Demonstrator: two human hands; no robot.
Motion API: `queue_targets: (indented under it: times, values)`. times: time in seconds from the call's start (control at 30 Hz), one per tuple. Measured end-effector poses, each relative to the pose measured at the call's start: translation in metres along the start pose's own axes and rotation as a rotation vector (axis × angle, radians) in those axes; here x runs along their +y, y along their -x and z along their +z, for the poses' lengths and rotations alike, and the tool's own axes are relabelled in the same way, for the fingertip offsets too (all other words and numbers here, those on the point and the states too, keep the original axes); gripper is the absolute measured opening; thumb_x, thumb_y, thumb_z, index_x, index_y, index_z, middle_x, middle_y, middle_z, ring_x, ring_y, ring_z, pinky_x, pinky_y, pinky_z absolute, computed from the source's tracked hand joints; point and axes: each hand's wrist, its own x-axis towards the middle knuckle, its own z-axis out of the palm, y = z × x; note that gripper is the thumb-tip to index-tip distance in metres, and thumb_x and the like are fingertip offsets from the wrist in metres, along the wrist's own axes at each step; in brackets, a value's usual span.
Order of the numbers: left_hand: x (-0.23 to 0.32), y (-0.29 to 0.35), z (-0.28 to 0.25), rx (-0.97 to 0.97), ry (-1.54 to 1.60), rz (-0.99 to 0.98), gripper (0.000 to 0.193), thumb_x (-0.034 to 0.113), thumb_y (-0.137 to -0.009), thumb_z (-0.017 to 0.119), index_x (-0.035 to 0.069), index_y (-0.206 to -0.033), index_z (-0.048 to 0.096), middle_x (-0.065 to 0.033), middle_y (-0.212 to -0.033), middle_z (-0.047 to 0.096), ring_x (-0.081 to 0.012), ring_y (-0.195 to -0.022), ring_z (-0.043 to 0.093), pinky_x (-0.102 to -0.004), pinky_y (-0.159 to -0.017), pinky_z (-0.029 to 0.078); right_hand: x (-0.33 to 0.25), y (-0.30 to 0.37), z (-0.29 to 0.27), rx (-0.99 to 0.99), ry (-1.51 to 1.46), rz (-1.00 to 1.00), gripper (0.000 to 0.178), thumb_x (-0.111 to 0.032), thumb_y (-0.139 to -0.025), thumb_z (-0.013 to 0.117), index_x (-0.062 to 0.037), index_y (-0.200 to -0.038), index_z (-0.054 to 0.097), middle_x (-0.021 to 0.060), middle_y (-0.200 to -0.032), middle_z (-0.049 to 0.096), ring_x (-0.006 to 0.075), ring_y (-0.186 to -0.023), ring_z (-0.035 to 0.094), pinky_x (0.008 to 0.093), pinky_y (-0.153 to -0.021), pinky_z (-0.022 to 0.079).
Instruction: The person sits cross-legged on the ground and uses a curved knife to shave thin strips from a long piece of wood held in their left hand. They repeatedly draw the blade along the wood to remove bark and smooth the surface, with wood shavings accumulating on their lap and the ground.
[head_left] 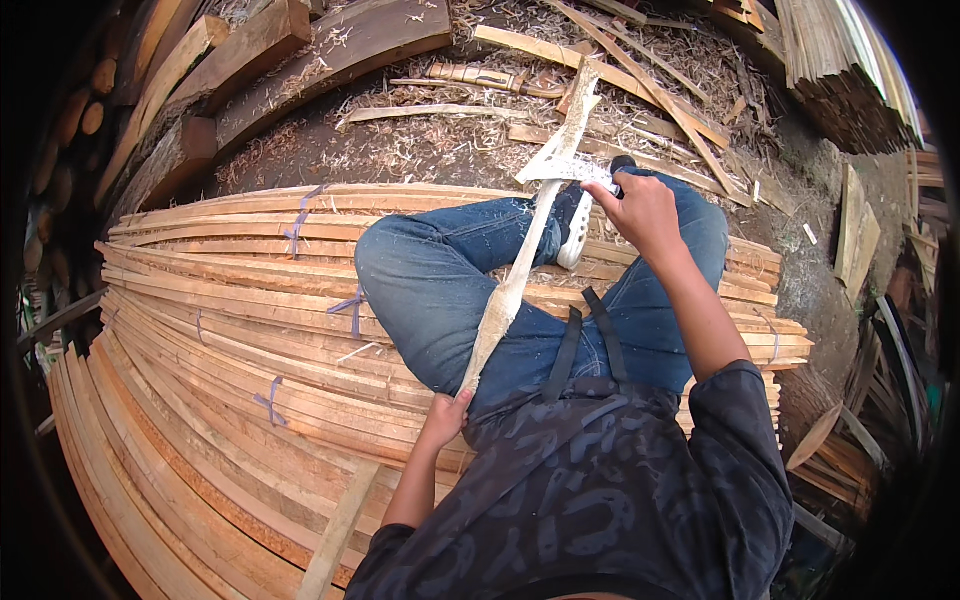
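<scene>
Two hands are at work on one wooden stick (500,312), with one pale blade (560,171) set across it. The left hand (447,418) is closed around the stick's lower end, beside the person's left hip. The right hand (642,212) grips the blade at its right end; the handle itself is mostly hidden by the fingers.

The stick slopes from the left hand up across the lap and between the bent knees, its far end over the littered ground. It is long, cream to light tan, and uneven: narrow at the held end, swollen into a rough, fibrous bulge over the thigh, slimmer and smoother toward the blade, then broader and ragged beyond it. Pale splinters jut from its edges there, and a wide sliver stands off to the left where the blade meets the wood. The blade looks whitish with dark flecks.

The person sits with legs folded on bundled wooden slats (215,360), too many to count; at least three purple ties (297,225) show around them. Two black straps (563,357) hang at the waist, and one white-soled shoe (577,235) shows. Countless curled shavings (285,165) cover the ground ahead.
</scene>
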Motion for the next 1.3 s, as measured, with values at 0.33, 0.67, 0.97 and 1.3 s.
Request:
queue_targets:
  times: [0.33, 0.67, 0.97, 1.3]
  values:
    - [-0.009, -0.006, -0.003, -0.036, 0.025, 0.057, 0.057, 0.046, -0.089, 0.061, 0.002, -0.055, 0.051, -0.0019, -0.049, 0.049, -0.0102, -0.045, 0.048, -0.0263, -0.043, 0.04, -0.038, 0.072, -0.009, -0.214, -0.009, -0.203, 0.066, -0.067, -0.078, 0.056, -0.0045, -0.058, 0.062, 0.0142, -0.048, 0.055, 0.0301, -0.045, 0.059, 0.0386, -0.044, 0.047]
    - [-0.002, 0.002, 0.003, 0.029, 0.039, 0.069, 0.059, 0.046, -0.089, 0.061, 0.002, -0.05, 0.05, -0.0024, -0.048, 0.049, -0.0092, -0.043, 0.047, -0.0267, -0.041, 0.037, 0.008, 0.001, 0.006, -0.036, 0.152, -0.038, 0.068, -0.067, -0.079, 0.054, -0.0026, -0.061, 0.063, 0.0164, -0.053, 0.058, 0.033, -0.052, 0.061, 0.0411, -0.049, 0.049]
    - [-0.012, -0.006, 0.0, -0.009, 0.044, 0.077, 0.059, 0.046, -0.089, 0.061, 0.002, -0.051, 0.049, -0.0025, -0.048, 0.049, -0.0098, -0.045, 0.048, -0.0266, -0.042, 0.038, 0.0, 0.012, -0.006, -0.027, -0.027, 0.091, 0.065, -0.061, -0.082, 0.056, 0.0008, -0.065, 0.064, 0.0215, -0.057, 0.059, 0.0372, -0.059, 0.062, 0.0441, -0.054, 0.05]
    - [-0.012, -0.009, -0.004, -0.08, 0.037, 0.097, 0.057, 0.047, -0.088, 0.062, 0.004, -0.053, 0.049, -0.001, -0.049, 0.047, -0.0095, -0.044, 0.047, -0.026, -0.042, 0.037, -0.038, 0.054, -0.029, -0.268, 0.031, -0.274, 0.063, -0.062, -0.082, 0.055, -0.0046, -0.057, 0.062, 0.0144, -0.048, 0.055, 0.0312, -0.046, 0.059, 0.0396, -0.044, 0.047]
